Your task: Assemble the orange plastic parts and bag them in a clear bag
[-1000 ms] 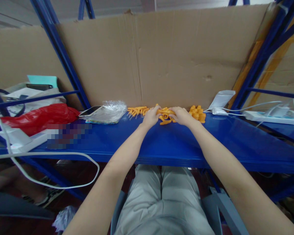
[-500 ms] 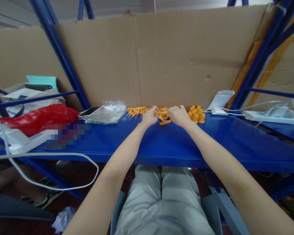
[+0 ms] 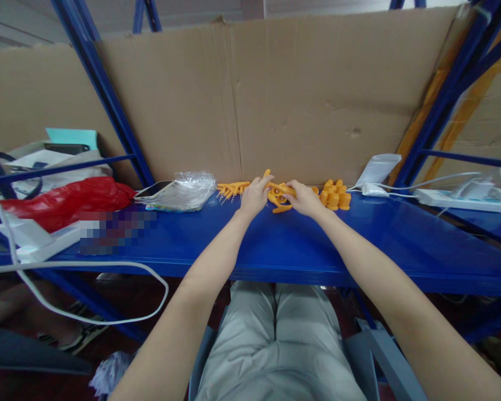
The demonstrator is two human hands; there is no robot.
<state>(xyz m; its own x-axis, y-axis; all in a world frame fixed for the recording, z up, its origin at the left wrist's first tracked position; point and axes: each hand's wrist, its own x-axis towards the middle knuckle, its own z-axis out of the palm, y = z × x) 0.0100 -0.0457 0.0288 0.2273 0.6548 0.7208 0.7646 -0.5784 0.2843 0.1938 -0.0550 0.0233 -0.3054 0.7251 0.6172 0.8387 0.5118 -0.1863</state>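
Note:
My left hand (image 3: 254, 196) is closed on a slim orange plastic piece (image 3: 267, 173), whose tip sticks up above the fingers. Just to its right, my right hand (image 3: 304, 199) is closed around another orange plastic piece (image 3: 289, 191); the fingers cover much of it. Loose curved orange parts (image 3: 281, 209) lie on the table between and below the hands. Left of my left hand is a row of orange corkscrews (image 3: 232, 187) with metal spirals. Several orange cup-shaped parts (image 3: 334, 196) stand together beside my right hand.
The blue table (image 3: 292, 245) meets a cardboard wall (image 3: 300, 100) at the back. Plastic bags (image 3: 187, 192) and a phone (image 3: 156, 190) lie left. A red bag (image 3: 75, 200) and a white power strip (image 3: 56, 242) sit farther left. Right are white cables and another power strip (image 3: 463, 200).
My hands have drawn slightly apart. The orange piece in my left hand now points upward, and more of the loose orange parts between the hands shows.

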